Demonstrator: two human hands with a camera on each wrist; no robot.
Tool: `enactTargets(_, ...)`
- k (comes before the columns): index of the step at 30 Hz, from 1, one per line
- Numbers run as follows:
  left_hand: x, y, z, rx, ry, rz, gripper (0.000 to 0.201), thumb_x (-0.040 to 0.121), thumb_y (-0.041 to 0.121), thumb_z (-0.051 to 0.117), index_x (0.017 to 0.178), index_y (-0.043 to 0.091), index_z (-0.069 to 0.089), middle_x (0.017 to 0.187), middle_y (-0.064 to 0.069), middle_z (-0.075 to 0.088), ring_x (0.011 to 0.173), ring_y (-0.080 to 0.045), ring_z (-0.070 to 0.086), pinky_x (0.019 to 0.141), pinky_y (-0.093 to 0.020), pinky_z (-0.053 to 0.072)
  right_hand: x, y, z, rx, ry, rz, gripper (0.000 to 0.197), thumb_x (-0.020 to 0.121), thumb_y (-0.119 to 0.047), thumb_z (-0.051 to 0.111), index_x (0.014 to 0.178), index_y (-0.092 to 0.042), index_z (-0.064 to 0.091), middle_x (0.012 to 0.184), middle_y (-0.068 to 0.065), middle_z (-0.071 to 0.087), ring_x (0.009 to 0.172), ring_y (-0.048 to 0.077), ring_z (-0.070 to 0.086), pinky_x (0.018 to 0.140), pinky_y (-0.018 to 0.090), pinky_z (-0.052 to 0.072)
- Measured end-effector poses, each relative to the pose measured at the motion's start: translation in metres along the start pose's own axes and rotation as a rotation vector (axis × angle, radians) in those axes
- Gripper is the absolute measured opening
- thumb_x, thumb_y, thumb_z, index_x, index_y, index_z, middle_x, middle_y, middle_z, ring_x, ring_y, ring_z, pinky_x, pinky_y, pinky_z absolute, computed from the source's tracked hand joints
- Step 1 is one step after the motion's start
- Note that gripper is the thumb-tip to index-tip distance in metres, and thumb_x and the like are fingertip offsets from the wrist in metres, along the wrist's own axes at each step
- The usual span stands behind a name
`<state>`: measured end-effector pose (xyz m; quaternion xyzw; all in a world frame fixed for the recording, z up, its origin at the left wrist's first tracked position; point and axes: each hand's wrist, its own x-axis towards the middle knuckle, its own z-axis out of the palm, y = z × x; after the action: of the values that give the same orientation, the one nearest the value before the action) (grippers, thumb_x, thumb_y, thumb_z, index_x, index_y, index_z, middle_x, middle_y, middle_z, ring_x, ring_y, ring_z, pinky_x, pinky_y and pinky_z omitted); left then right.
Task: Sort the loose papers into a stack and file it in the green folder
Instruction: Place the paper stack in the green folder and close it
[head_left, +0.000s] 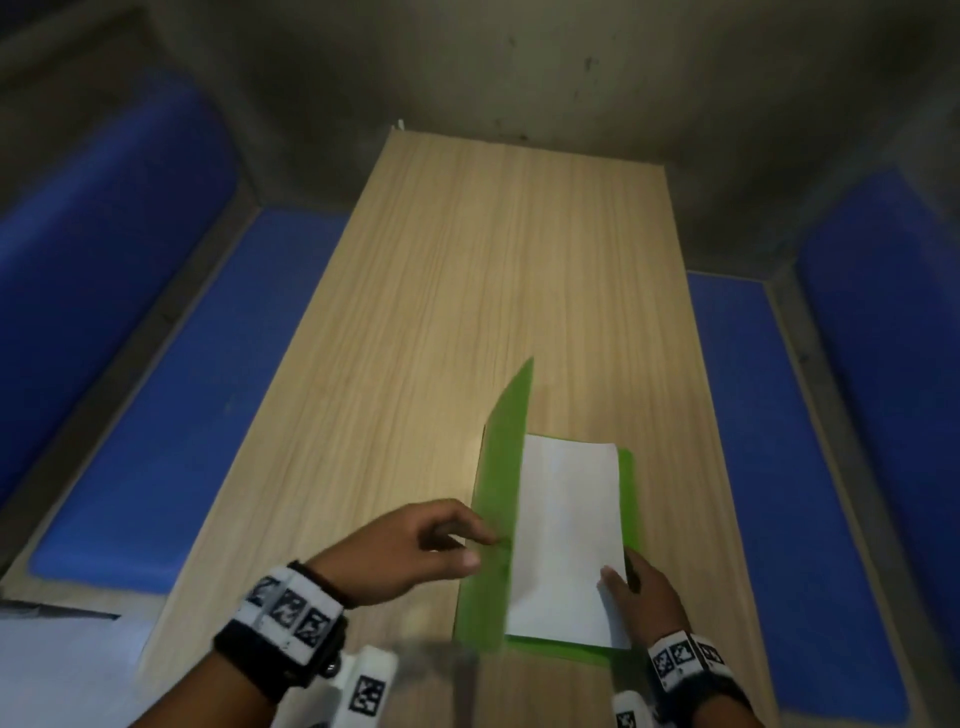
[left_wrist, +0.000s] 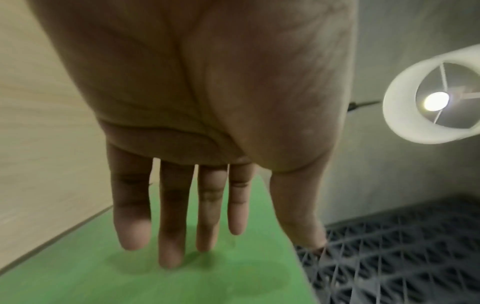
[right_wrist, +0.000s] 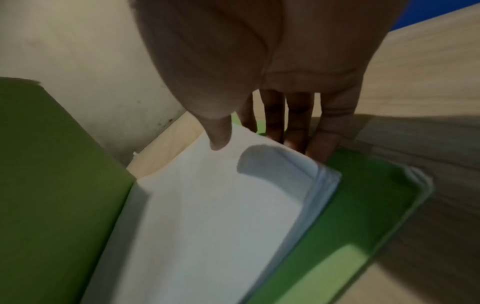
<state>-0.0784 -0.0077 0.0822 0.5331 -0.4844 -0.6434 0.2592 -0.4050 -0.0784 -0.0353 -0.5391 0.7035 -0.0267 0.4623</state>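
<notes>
Head view: one green folder (head_left: 493, 519) is seen lying open near the front right edge of the wooden surface (head_left: 467, 260), its left cover raised, one stack of white papers (head_left: 566, 535) inside; wide bare wood is left beyond.

Left wrist view: the left hand (left_wrist: 207, 144), fingers straight, is laid against the cover.

Right wrist view: the right hand (right_wrist: 272, 82) is seen pinching the stack's right edge, thumb on top.
</notes>
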Motion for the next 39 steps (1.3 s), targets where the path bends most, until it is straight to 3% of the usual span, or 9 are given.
enactTargets(3, 0.037, -0.018, 0.022, 0.338, -0.035, -0.042, 0.049, 0.078, 0.064, 0.071, 0.119, 0.04, 0.06, 0.139, 0.012, 0.06, 0.126, -0.007, 0.057, 0.105, -0.035, 0.048, 0.01, 0.007, -0.014, 0.145, 0.003, 0.09, 0.045, 0.101, -0.031, 0.046, 0.139, -0.006, 0.05, 0.145, 0.014, 0.049, 0.131, 0.029, 0.048, 0.112, 0.034, 0.033)
enactTargets(10, 0.086, -0.058, 0.057, 1.038, -0.099, -0.203, 0.073, 0.088, 0.047, 0.066, 0.153, 0.032, 0.035, 0.17, -0.003, 0.005, 0.153, -0.029, 0.019, 0.117, -0.049, 0.031, 0.024, 0.018, -0.035, 0.187, -0.05, 0.163, 0.059, 0.093, -0.064, 0.032, 0.109, -0.023, 0.072, 0.113, 0.003, 0.072, 0.106, 0.024, 0.065, 0.101, 0.042, 0.046)
enactTargets(12, 0.091, -0.066, 0.063, 1.133, -0.13, -0.205, 0.068, 0.089, 0.043, 0.065, 0.151, 0.031, 0.04, 0.17, -0.007, 0.004, 0.153, -0.032, 0.016, 0.115, -0.055, 0.032, 0.027, 0.016, -0.029, -0.02, -0.055, 0.103, 0.036, 0.101, -0.044, 0.034, 0.096, -0.031, 0.067, 0.122, 0.01, 0.068, 0.106, 0.024, 0.063, 0.099, 0.033, 0.045)
enactTargets(14, 0.089, -0.072, 0.064, 1.195, -0.099, -0.175, 0.06, 0.09, 0.038, 0.062, 0.147, 0.031, 0.046, 0.17, -0.008, 0.007, 0.152, -0.034, 0.014, 0.112, -0.058, 0.035, 0.024, 0.005, -0.025, -0.169, 0.014, 0.033, 0.029, 0.102, -0.026, 0.039, 0.111, -0.026, 0.067, 0.128, 0.013, 0.063, 0.109, 0.027, 0.06, 0.092, 0.028, 0.042)
enactTargets(16, 0.084, -0.08, 0.059, 1.193, -0.044, -0.158, 0.055, 0.091, 0.037, 0.059, 0.145, 0.032, 0.048, 0.169, -0.007, 0.01, 0.152, -0.033, 0.016, 0.11, -0.057, 0.037, 0.021, -0.009, -0.017, -0.217, 0.014, 0.019, 0.028, 0.098, -0.02, 0.05, 0.116, -0.009, 0.069, 0.116, 0.015, 0.069, 0.09, 0.025, 0.06, 0.08, 0.025, 0.043)
enactTargets(19, 0.07, -0.096, 0.04, 1.131, 0.083, -0.211, 0.059, 0.091, 0.041, 0.055, 0.148, 0.031, 0.042, 0.168, -0.006, 0.015, 0.151, -0.032, 0.02, 0.109, -0.055, 0.038, 0.018, -0.036, 0.006, -0.311, -0.094, -0.015, 0.008, 0.089, -0.02, 0.065, 0.082, -0.019, 0.07, 0.082, 0.003, 0.07, 0.069, 0.015, 0.055, 0.07, 0.023, 0.043)
enactTargets(21, 0.054, -0.11, 0.019, 1.057, 0.184, -0.291, 0.07, 0.089, 0.045, 0.056, 0.153, 0.034, 0.032, 0.167, -0.004, 0.018, 0.151, -0.031, 0.02, 0.11, -0.054, 0.039, 0.018, -0.058, 0.032, -0.352, -0.152, -0.041, 0.028, 0.084, -0.021, 0.071, 0.063, -0.02, 0.053, 0.065, -0.003, 0.055, 0.063, 0.014, 0.051, 0.062, 0.023, 0.039)
enactTargets(30, -0.045, -0.175, -0.075, 0.94, 0.453, -0.555, 0.09, 0.079, 0.057, 0.071, 0.156, 0.041, 0.026, 0.167, -0.002, 0.011, 0.152, -0.031, 0.012, 0.113, -0.051, 0.038, 0.01, -0.14, 0.166, -0.337, -0.549, -0.162, 0.021, 0.082, -0.02, 0.07, 0.085, 0.0, 0.065, 0.081, 0.013, 0.072, 0.073, 0.029, 0.071, 0.068, 0.041, 0.061)
enactTargets(39, -0.081, -0.188, -0.106, 0.834, 0.578, -0.621, 0.096, 0.069, 0.057, 0.082, 0.152, 0.045, 0.034, 0.169, -0.006, 0.005, 0.153, -0.031, 0.014, 0.116, -0.047, 0.035, -0.014, -0.182, 0.197, -0.13, -0.737, 0.037, 0.021, 0.098, 0.003, 0.037, 0.086, -0.014, 0.033, 0.062, 0.01, 0.069, 0.044, 0.017, 0.05, 0.039, 0.02, 0.041)
